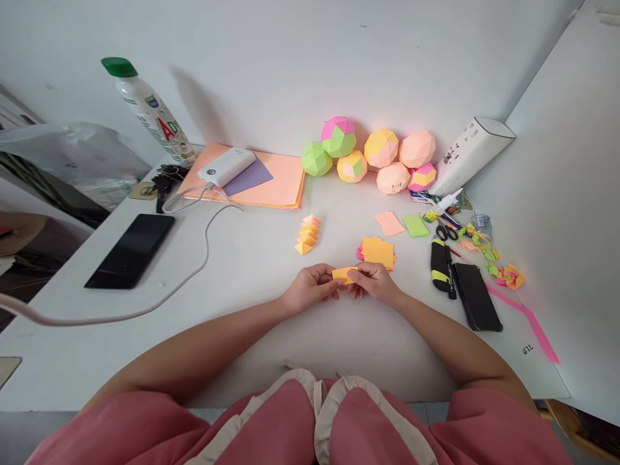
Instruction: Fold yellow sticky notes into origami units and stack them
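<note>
A small folded yellow-orange paper (343,275) is held between both hands above the white table. My left hand (312,286) pinches its left end, and my right hand (375,283) grips the right end between thumb and fingers. Just beyond my right hand lies a stack of orange sheets (378,252) with pink ones showing beneath. A short row of folded orange and peach paper pieces (307,235) stands beyond my left hand. Further back are a peach stack (389,223) and a green stack (416,225).
Several faceted paper balls (382,148) sit by the wall. A power bank (227,167) rests on peach sheets (285,184); its cable crosses the table's left side, near a black phone (130,251) and bottle (155,116). Scissors (446,232), a cutter (440,265) and another phone (477,297) lie right.
</note>
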